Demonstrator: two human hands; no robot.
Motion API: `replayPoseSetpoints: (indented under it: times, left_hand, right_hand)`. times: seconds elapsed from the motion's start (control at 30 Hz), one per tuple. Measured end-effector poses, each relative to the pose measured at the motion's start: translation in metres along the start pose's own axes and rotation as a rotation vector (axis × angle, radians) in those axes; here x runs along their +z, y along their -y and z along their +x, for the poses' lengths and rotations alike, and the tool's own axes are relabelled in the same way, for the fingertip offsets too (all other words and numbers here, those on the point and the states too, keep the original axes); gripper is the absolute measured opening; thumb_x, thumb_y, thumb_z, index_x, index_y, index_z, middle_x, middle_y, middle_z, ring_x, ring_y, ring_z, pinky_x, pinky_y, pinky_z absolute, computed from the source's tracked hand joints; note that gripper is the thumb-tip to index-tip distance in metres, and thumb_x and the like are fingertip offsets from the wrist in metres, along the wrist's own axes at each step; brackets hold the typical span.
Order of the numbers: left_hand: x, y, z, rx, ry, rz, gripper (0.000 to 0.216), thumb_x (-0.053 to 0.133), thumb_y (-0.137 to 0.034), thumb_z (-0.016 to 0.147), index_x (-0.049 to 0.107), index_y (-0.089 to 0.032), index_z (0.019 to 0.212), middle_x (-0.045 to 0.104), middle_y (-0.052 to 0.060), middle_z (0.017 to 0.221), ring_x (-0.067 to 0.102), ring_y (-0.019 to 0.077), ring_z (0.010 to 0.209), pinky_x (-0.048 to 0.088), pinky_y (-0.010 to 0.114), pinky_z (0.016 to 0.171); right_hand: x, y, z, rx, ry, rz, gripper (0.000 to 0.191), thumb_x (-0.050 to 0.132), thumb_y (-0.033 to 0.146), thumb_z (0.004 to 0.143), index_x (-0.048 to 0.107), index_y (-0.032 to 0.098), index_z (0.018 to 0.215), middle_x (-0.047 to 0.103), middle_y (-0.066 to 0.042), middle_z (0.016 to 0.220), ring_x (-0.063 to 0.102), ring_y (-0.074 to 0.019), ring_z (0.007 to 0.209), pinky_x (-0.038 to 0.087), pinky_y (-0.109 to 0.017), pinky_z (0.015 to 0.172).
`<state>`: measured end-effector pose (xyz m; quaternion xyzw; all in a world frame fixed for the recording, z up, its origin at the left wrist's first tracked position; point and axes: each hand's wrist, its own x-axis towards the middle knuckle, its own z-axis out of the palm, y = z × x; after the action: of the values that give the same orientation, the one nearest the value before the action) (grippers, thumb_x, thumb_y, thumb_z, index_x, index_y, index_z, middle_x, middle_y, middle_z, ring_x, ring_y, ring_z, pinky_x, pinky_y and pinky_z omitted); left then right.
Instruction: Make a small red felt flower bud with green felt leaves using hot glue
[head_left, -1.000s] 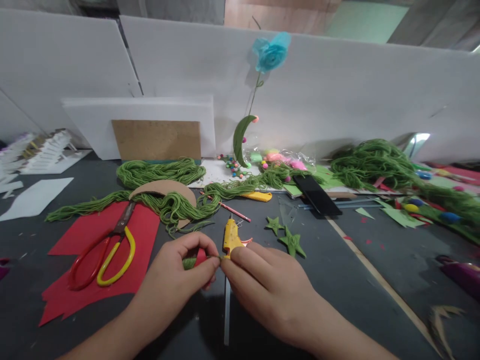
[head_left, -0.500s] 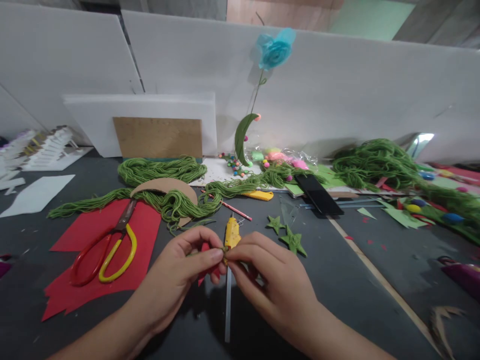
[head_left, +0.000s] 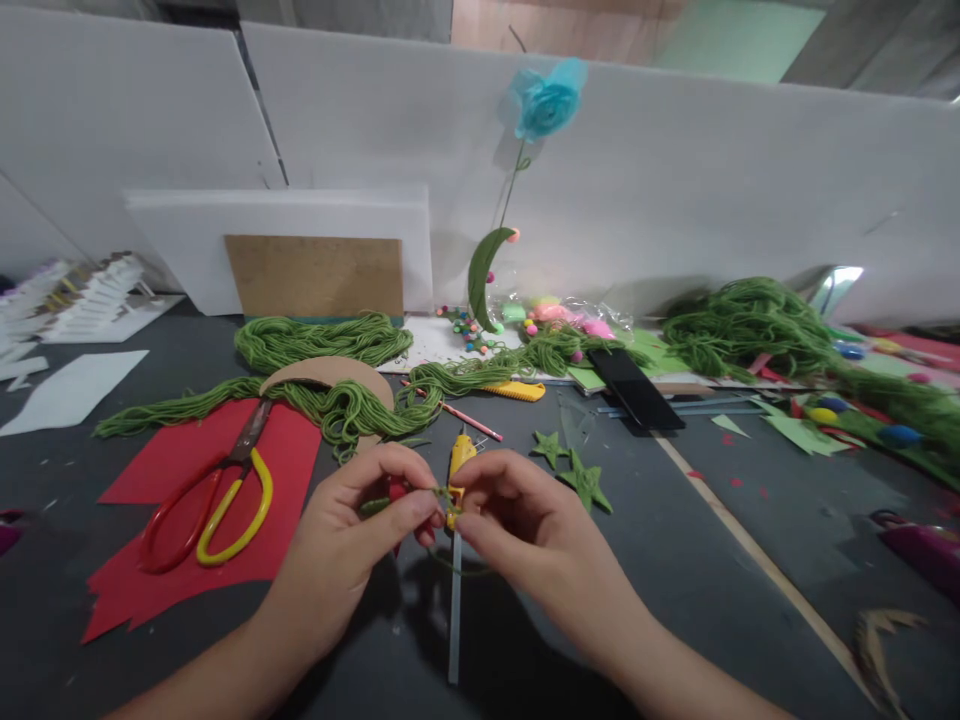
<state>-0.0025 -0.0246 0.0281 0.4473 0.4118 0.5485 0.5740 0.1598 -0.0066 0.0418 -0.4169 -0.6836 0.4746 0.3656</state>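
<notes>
My left hand [head_left: 360, 525] is closed, holding a small red piece [head_left: 397, 487] with green yarn; its shape is mostly hidden by my fingers. My right hand [head_left: 544, 530] pinches the end of the green yarn [head_left: 448, 492] close to the left fingertips. A loose strand hangs below both hands. Behind and under them lies a yellow glue gun [head_left: 461, 452], its long clear glue stick [head_left: 454, 625] pointing towards me. Two green yarn-covered stars [head_left: 587, 482] rest just right of the glue gun.
Red-and-yellow-handled scissors [head_left: 238, 480] lie on red paper [head_left: 285, 540] at left. Green yarn hanks [head_left: 322, 340] and a yellow cutter [head_left: 525, 391] stretch across the back. A black phone [head_left: 636, 388] lies right of centre. Behind stands a green crescent [head_left: 484, 280] with a blue flower [head_left: 549, 105].
My fingertips have drawn slightly apart, with the right hand's fingers more arched. A loose green strand now shows below the hands. The things on the table stay put.
</notes>
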Motion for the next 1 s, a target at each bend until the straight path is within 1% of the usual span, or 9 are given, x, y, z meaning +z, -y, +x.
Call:
replayPoseSetpoints:
  times: [0.1,0.2,0.33,0.47,0.63,0.7,0.77,0.87,1.0]
  left_hand:
    - [0.001,-0.001,-0.002,-0.074,-0.038,0.030,0.004,0.064,-0.022,0.075,0.061,-0.019,0.073,0.060,-0.002,0.071,0.055,0.0107,0.060,0.044,0.021,0.058]
    - [0.003,-0.003,-0.003,-0.113,-0.053,0.090,0.008,0.063,-0.024,0.076,0.059,-0.019,0.072,0.058,-0.002,0.061,0.053,0.0108,0.057,0.042,0.020,0.054]
    - [0.006,-0.006,-0.002,-0.086,-0.082,0.288,0.008,0.061,-0.021,0.074,0.058,-0.019,0.068,0.051,-0.005,0.054,0.050,0.0099,0.051,0.040,0.019,0.051]
    - [0.008,-0.009,-0.002,0.046,-0.082,0.585,0.009,0.061,-0.014,0.071,0.060,-0.020,0.064,0.055,-0.004,0.061,0.051,0.0110,0.058,0.040,0.019,0.056]
    - [0.007,-0.012,-0.003,0.184,0.070,0.666,0.011,0.060,-0.013,0.072,0.063,-0.020,0.065,0.058,0.000,0.065,0.054,0.0143,0.064,0.041,0.022,0.061]
    - [0.007,-0.012,-0.004,0.188,0.121,0.646,0.011,0.060,-0.014,0.073,0.064,-0.020,0.066,0.059,0.001,0.067,0.055,0.0154,0.065,0.042,0.023,0.062]
    - [0.006,-0.012,-0.005,0.214,0.142,0.636,0.011,0.060,-0.015,0.074,0.066,-0.020,0.066,0.060,0.003,0.070,0.056,0.0159,0.066,0.043,0.023,0.061]
    - [0.003,-0.008,-0.007,0.347,0.146,0.633,0.013,0.060,-0.012,0.075,0.067,-0.021,0.070,0.060,0.002,0.071,0.057,0.0147,0.066,0.043,0.022,0.059]
    - [-0.003,-0.003,-0.009,0.616,0.218,0.653,0.022,0.054,-0.002,0.078,0.064,-0.021,0.084,0.059,0.001,0.078,0.057,0.0114,0.070,0.045,0.020,0.062]
  right_hand:
    - [0.000,-0.004,-0.005,-0.389,-0.152,-0.502,0.009,0.051,0.016,0.083,0.059,0.018,0.080,0.049,0.003,0.060,0.045,-0.0082,0.051,0.033,-0.019,0.047]
    - [0.000,-0.008,-0.009,-0.673,-0.192,-0.897,0.016,0.044,0.015,0.087,0.060,0.017,0.085,0.051,0.000,0.059,0.043,-0.0102,0.049,0.028,-0.023,0.047]
    - [-0.003,-0.007,-0.011,-0.829,-0.117,-1.098,0.021,0.039,0.016,0.090,0.059,0.014,0.095,0.049,0.000,0.056,0.039,-0.0127,0.049,0.022,-0.028,0.048]
    - [-0.008,-0.003,-0.010,-0.852,-0.012,-1.057,0.023,0.039,0.015,0.089,0.059,0.016,0.078,0.047,0.000,0.057,0.038,-0.0126,0.051,0.022,-0.028,0.048]
    - [-0.014,0.006,-0.006,-0.651,-0.002,-0.757,0.013,0.048,0.015,0.084,0.060,0.017,0.080,0.057,-0.002,0.070,0.048,-0.0116,0.061,0.035,-0.023,0.054]
    - [-0.017,0.011,-0.004,-0.446,0.042,-0.517,0.009,0.053,0.014,0.081,0.060,0.017,0.076,0.057,-0.001,0.068,0.050,-0.0106,0.061,0.038,-0.021,0.055]
    - [-0.018,0.013,0.000,-0.147,0.122,-0.215,0.007,0.056,0.015,0.077,0.058,0.018,0.071,0.057,0.002,0.062,0.052,-0.0095,0.057,0.039,-0.020,0.051]
    - [-0.015,0.008,0.004,0.251,0.251,0.315,0.006,0.059,0.021,0.074,0.055,0.018,0.072,0.058,0.003,0.058,0.055,-0.0093,0.050,0.044,-0.019,0.046]
    - [-0.009,-0.002,0.006,0.427,0.346,0.708,0.013,0.064,0.023,0.070,0.053,0.016,0.072,0.062,0.001,0.054,0.055,-0.0084,0.042,0.044,-0.018,0.040]
